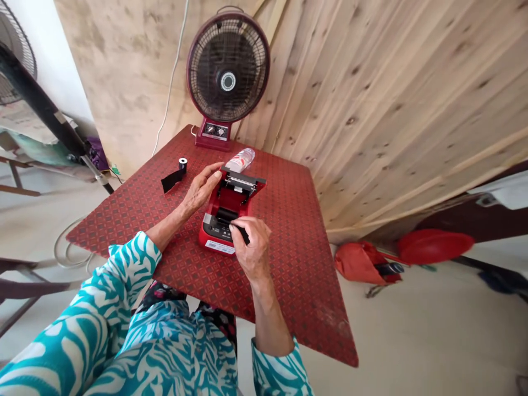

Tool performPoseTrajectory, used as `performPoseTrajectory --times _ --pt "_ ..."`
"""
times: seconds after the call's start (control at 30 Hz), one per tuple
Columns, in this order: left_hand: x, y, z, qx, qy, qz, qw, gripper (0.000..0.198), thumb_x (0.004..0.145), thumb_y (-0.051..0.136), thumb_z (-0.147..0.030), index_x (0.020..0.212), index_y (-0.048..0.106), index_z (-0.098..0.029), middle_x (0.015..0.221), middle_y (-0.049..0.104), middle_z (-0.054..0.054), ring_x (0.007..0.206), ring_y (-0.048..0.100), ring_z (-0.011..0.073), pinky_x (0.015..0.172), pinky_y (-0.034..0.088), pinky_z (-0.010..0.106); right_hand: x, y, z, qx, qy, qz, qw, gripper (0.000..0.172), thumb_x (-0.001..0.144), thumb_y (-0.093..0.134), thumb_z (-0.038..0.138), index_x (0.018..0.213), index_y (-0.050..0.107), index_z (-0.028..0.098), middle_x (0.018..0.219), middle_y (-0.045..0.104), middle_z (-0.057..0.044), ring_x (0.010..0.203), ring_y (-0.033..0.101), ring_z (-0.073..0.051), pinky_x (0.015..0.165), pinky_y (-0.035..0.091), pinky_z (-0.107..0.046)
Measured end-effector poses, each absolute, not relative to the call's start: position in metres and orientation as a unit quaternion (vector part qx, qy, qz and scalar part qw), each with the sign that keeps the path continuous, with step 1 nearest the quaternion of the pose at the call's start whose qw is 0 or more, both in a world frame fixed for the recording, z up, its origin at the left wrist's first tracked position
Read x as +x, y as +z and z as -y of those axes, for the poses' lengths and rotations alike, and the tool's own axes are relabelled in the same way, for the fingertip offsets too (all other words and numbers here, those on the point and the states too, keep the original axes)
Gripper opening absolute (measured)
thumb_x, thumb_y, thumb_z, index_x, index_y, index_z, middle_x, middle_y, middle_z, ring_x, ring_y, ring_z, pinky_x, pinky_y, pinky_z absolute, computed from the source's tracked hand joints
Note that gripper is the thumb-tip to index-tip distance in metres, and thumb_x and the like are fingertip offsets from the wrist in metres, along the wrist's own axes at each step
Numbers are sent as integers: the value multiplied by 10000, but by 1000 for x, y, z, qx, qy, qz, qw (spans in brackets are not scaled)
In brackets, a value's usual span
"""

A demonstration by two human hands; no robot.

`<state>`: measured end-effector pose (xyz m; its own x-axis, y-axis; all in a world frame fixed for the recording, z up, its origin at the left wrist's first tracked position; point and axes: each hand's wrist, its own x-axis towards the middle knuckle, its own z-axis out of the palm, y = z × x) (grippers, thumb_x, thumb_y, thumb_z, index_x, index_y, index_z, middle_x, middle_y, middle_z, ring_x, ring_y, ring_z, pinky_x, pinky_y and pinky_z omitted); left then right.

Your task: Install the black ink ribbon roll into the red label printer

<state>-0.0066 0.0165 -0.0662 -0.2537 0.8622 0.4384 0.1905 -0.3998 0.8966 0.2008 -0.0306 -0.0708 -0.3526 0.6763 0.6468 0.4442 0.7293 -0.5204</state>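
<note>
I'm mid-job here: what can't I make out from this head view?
All in the head view:
- Right side of the button panel on the red printer: covered by the right hand.
- Print on the front label: too small to read.
- Near end of the plastic bottle: hidden behind the raised lid.
- Grey fan: cut off by the left edge.

1. Boxy red plastic printer (233, 199): black control panel (218, 227), white label (220, 247).
2. Flat red tabletop (291, 253): dark diamond pattern.
3. Loose turquoise cloth sleeve (93, 311): wavy white stripes.
4. Round maroon-rimmed fan (228, 55): pale hub (228, 81).
5. Small black roll (182, 167): white end.
</note>
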Motion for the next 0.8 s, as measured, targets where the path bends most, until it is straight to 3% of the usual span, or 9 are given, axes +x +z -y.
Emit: performPoseTrajectory --times 0.37,0.6,0.8 --pt "-9 -62 -9 567 621 -467 273 709 929 532 -693 1438 550 -200 1392 651 132 1318 595 282 1133 459 414 205 -69 42 -354 56 816 453 131 989 569 269 952 695 276 942 754 -34 932 661 -215 921 392 -409" --pt "-13 -62 -9 585 628 -442 260 647 943 549 -663 1385 604 -193 1411 650 124 1330 584 289 1167 416 425 204 -65 48 -334 -59 827 448 90 979 609 221 945 677 269 890 718 -9 874 640 -187 915 397 -379" --pt "-14 -66 -9 584 643 -428 251 597 953 545 -654 1324 644 -197 1336 693 117 1249 633 272 1110 450 407 207 -63 66 -309 -106 832 449 70 947 646 153 955 665 220 866 704 -17 886 636 -175 946 403 -378"
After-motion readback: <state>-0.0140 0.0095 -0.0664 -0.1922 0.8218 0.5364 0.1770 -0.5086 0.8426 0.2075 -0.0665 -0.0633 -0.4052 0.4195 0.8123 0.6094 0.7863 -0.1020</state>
